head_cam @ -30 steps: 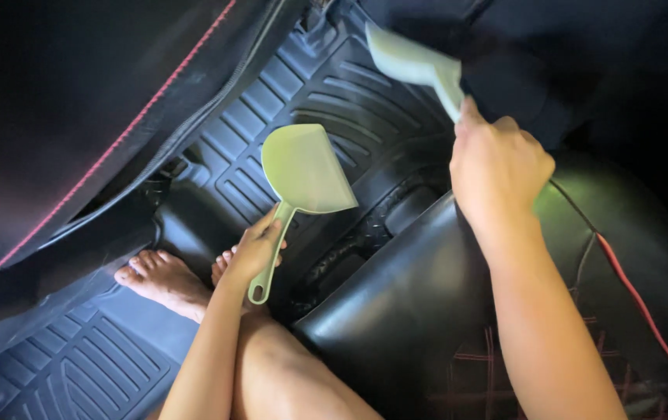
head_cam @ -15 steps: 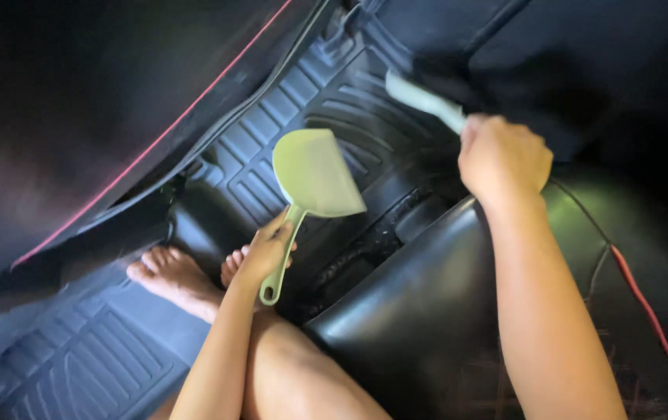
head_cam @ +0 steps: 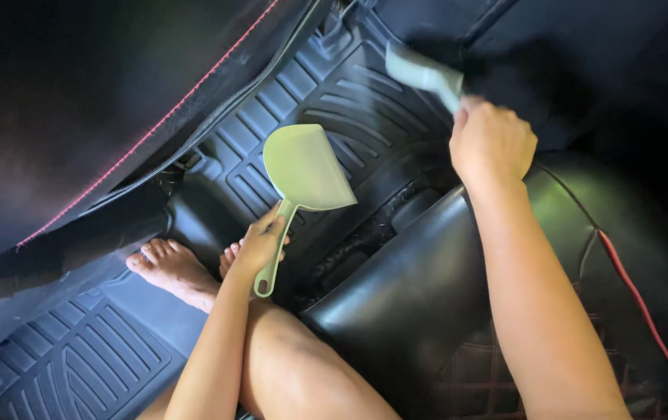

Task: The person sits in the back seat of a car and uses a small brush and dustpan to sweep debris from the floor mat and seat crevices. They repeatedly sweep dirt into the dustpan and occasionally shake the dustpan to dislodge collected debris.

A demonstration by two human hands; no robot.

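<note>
Sweeping underway: my left hand grasps the dustpan; my right hand clenches the brush far right, which needs strokes toward the pan.

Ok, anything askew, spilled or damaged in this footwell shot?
Nothing stands out. The left hand holds a pale green dustpan over the ribbed black floor mat; the right hand grips a matching brush, blurred. The mat lies flat, with no visible spill or tear.
</note>
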